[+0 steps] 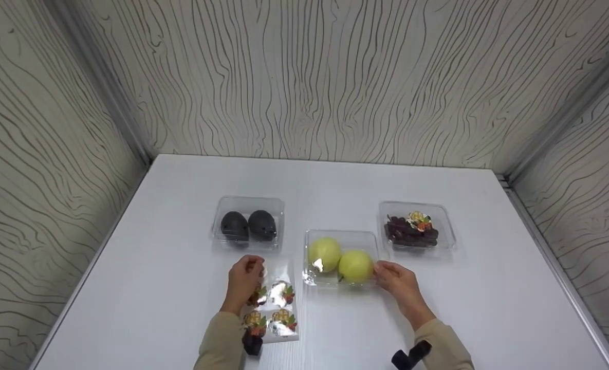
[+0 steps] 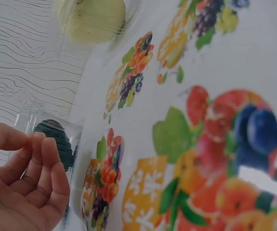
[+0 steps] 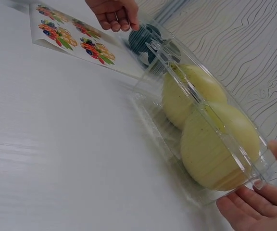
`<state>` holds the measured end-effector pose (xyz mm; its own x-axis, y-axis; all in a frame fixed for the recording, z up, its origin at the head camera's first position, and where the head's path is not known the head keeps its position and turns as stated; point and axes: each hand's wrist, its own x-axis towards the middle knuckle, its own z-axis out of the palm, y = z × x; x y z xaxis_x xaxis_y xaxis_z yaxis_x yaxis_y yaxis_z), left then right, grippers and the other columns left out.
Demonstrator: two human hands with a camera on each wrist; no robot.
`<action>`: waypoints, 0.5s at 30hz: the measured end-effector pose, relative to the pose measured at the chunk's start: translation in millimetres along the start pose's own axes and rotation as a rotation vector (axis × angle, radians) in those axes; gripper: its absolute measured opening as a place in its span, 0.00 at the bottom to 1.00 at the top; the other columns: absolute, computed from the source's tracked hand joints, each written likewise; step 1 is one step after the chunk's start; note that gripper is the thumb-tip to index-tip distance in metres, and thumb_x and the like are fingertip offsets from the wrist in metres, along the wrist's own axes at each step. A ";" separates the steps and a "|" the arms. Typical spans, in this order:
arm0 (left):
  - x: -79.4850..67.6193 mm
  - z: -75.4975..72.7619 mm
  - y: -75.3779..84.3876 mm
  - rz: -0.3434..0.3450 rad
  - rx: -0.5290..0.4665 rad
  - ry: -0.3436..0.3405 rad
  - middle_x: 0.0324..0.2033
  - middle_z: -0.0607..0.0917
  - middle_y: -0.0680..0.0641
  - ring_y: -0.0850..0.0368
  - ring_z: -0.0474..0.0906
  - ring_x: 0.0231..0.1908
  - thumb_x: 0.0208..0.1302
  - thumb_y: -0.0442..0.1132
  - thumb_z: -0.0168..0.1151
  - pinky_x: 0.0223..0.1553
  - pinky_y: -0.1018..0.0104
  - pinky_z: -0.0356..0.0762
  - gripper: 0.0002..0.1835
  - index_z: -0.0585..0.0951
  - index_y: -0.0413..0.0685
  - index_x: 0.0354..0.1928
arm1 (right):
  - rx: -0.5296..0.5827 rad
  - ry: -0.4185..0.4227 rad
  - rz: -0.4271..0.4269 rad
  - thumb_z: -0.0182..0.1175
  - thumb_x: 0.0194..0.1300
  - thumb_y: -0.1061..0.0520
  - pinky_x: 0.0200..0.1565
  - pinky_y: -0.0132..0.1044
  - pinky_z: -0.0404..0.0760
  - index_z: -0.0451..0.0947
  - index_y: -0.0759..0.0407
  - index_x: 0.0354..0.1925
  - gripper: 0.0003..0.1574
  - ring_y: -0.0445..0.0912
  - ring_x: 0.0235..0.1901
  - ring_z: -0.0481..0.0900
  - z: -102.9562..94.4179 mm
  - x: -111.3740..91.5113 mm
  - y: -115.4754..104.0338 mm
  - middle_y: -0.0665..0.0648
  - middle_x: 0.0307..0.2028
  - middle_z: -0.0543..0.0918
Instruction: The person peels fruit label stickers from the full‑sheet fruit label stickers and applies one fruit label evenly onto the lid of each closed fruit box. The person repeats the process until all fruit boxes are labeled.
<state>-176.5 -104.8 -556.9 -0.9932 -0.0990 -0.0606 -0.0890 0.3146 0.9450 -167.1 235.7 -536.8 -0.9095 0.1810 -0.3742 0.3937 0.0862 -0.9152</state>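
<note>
My right hand (image 1: 399, 288) grips the right edge of a clear plastic box (image 1: 358, 240) holding two yellow-green apples (image 3: 220, 144). The right wrist view shows its thumb on the rim and its fingers at the lower edge. My left hand (image 1: 245, 280) is over the far left part of a sticker sheet (image 1: 291, 334), its fingers curled and thumb meeting fingertip. Nothing shows between them in the left wrist view. Colourful fruit stickers (image 2: 225, 159) fill the visible near part of the sheet; the hand hides some of its left side.
Behind the left hand stands a clear box (image 1: 227, 203) with two dark avocado-like fruits (image 1: 261, 224). At the right, another clear box (image 1: 440, 211) holds dark red grapes (image 1: 407, 234), with a fruit sticker (image 1: 420, 221) on its lid. Patterned walls (image 1: 304, 77) enclose the white table (image 1: 145, 288).
</note>
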 end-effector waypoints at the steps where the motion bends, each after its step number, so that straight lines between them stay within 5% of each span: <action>1: 0.0 0.0 0.0 0.004 0.003 0.004 0.31 0.84 0.35 0.59 0.78 0.29 0.70 0.36 0.52 0.29 0.74 0.75 0.13 0.79 0.32 0.44 | -0.003 -0.003 0.006 0.60 0.66 0.54 0.44 0.29 0.83 0.69 0.74 0.60 0.31 0.34 0.38 0.82 -0.8 -0.1 0.5 0.56 0.44 0.86; 15: 0.9 0.4 1.2 -0.006 0.012 0.019 0.32 0.85 0.36 0.56 0.80 0.31 0.69 0.36 0.53 0.29 0.73 0.75 0.12 0.80 0.32 0.44 | -0.059 -0.019 0.040 0.62 0.65 0.52 0.48 0.37 0.84 0.70 0.73 0.60 0.33 0.38 0.40 0.83 -4.7 -5.8 1.5 0.61 0.49 0.85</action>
<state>-177.6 -104.1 -556.0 -0.9911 -0.1192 -0.0601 -0.0962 0.3250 0.9408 -160.6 239.4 -535.4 -0.8951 0.1671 -0.4133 0.4363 0.1373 -0.8893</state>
